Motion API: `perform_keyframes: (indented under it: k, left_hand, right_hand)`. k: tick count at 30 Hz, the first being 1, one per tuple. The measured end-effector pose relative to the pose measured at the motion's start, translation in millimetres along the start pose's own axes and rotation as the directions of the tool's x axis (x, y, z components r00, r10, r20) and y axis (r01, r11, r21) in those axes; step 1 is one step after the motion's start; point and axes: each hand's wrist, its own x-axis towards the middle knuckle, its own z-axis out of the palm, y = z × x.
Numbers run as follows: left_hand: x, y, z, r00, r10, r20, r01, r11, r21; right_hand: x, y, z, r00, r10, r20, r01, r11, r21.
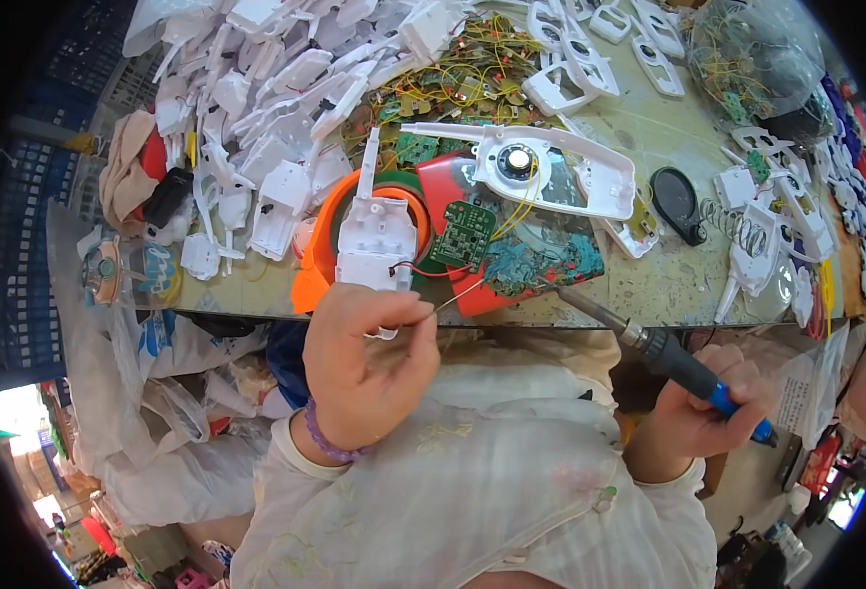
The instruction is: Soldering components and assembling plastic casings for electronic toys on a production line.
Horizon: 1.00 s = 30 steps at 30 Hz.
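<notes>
My left hand [359,358] is closed in a pinch on a thin strand of solder wire [460,295], whose far end points at the red-edged pad. In my right hand [713,402] is a soldering iron [674,358] with a blue and black handle, its tip at the pad's lower edge. A small green circuit board [463,236] lies at the pad's left side. Yellow wires link it to a round speaker [518,162] in a white plastic shell [600,182]. Red and black wires run from a white housing [376,240] toward the board.
Orange and green tape rolls [313,280] sit under the white housing. Behind are a heap of white plastic parts [286,88] and a pile of green boards with yellow wires [462,79]. A black ring-shaped part [676,196] and a metal coil spring [737,224] lie to the right.
</notes>
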Motion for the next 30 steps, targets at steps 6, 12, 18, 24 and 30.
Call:
perform_keyframes:
  k: [6,12,18,24,30]
  left_hand:
    - [6.6,-0.9,8.3,0.978,0.197,0.066,-0.205,0.968,0.147]
    - [3.7,-6.7,14.7,0.959,0.282,0.030,-0.283,0.945,0.165]
    - [0.1,-12.3,15.4,0.943,0.330,0.034,-0.331,0.929,0.167]
    - [-0.5,-14.8,16.0,0.929,0.369,0.036,-0.371,0.919,0.133]
    - [-1.9,-19.5,19.1,0.926,0.376,0.042,-0.378,0.914,0.146]
  right_hand:
    - [-1.8,12.7,11.4,0.948,-0.283,0.144,0.292,0.955,-0.053]
    - [0.3,21.4,17.7,0.948,-0.262,0.181,0.270,0.963,-0.020]
    - [2.0,24.7,23.9,0.951,-0.240,0.196,0.247,0.969,-0.011]
    - [1.1,23.6,25.1,0.958,-0.208,0.198,0.221,0.974,-0.043]
    - [1.2,24.5,27.3,0.958,-0.171,0.228,0.191,0.979,-0.066]
